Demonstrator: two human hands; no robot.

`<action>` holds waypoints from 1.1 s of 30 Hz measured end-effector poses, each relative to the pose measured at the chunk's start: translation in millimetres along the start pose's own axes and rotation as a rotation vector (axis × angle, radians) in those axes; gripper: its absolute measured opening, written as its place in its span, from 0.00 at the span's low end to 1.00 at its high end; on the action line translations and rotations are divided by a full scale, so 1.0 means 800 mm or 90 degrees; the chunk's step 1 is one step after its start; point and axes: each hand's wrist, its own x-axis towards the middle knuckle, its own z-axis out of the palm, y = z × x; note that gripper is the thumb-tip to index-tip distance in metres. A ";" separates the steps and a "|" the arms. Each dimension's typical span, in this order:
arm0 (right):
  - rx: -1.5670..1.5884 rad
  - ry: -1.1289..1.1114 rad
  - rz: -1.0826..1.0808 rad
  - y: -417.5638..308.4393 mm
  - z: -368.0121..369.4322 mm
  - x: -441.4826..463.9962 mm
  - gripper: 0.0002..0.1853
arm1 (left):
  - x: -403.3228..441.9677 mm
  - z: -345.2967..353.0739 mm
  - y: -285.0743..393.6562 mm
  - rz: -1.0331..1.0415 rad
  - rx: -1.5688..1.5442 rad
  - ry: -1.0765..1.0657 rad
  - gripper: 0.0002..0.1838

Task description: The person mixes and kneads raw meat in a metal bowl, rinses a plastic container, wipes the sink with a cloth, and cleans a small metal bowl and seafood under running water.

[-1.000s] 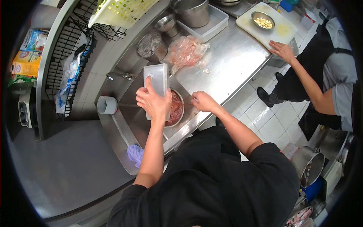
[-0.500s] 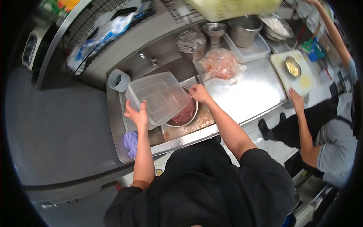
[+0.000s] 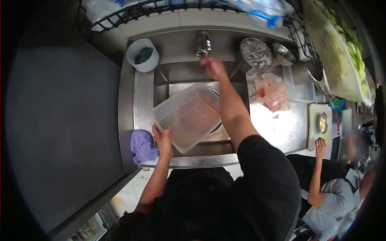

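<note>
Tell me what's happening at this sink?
The person's left hand holds a translucent plastic container at a slant over the sink. Their right hand is stretched out just below the faucet; it is blurred, so contact is unclear. To the right, a co-worker's hand is at the edge of a cutting board.

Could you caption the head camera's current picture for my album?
Over a steel sink, the left hand holds a translucent plastic container while the right hand is near the faucet.
</note>
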 end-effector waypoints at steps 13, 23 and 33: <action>0.438 -0.045 0.033 0.027 0.021 -0.059 0.19 | 0.066 0.033 0.049 -0.079 0.247 0.019 0.51; -0.915 -0.126 0.288 -0.109 -0.071 -0.162 0.22 | 0.051 0.001 0.044 -0.406 -0.157 -0.241 0.34; -0.749 0.124 -0.101 -0.191 -0.051 -0.368 0.19 | 0.173 0.126 -0.115 -0.300 -0.104 -0.388 0.14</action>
